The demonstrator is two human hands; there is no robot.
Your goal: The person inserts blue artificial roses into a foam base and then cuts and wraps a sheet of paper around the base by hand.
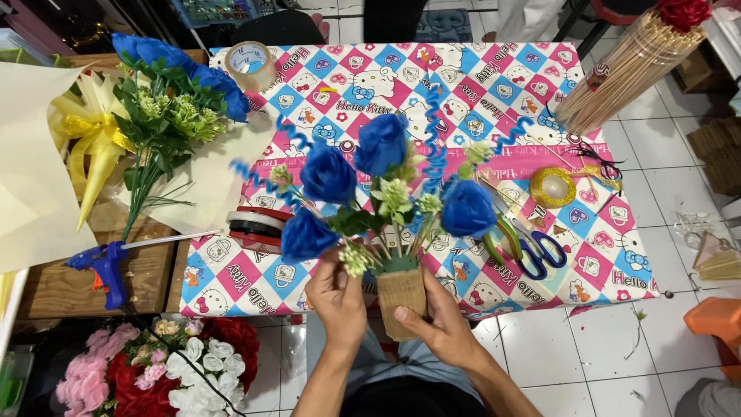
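I hold a small tan woven pot (400,295) filled with green foam and an arrangement of blue fabric roses (382,144), pale green filler sprigs and blue curled ribbon. My right hand (441,324) grips the pot from the right and below. My left hand (337,297) sits at the pot's left, fingers up among the stems beneath a low blue rose (307,236). The arrangement hangs over the near edge of a table covered in a pink, blue and white checked cartoon cloth (494,77).
Scissors with blue and green handles (532,245), a gold ribbon roll (553,187), clear tape (249,63) and stacked ribbon spools (255,227) lie on the table. A bundle of wooden skewers (625,69) leans at right. Left: blue rose bunch (174,93), cream paper, blue glue gun (104,266). Pink, red, white flowers (170,363) below.
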